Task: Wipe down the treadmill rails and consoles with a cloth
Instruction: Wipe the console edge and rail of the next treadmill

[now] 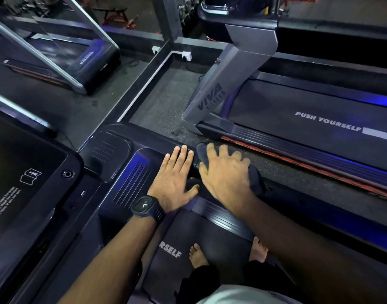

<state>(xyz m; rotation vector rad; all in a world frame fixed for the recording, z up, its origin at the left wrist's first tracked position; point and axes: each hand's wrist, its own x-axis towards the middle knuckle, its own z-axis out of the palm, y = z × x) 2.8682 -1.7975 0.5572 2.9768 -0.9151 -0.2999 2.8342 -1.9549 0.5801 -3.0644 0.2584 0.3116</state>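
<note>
Light shirt fabric (232, 292) fills the bottom edge, cut off by the frame, and two bare forearms reach forward from it. Below them, bare feet (197, 253) stand on a dark treadmill belt (177, 233) whose printed lettering is partly hidden by the left arm. The left hand (174, 183), with a dark watch (145, 205) on its wrist, lies flat on the console (126, 172), fingers straight and close together, holding nothing. Just beside it, the right hand (223, 174) presses down with spread fingers on a dark cloth (257, 178) at the console's right edge. The cloth bunches out past the fingertips and the heel of the hand, and the surface beneath it is hidden. A grey upright (227, 77) and the belt of a neighbouring treadmill (309, 106) lie to the right across a strip of speckled floor (166, 102). A glossy screen (23, 172) at left is cut off, its small print unreadable. White wall sockets (186, 55) sit farther back.
</note>
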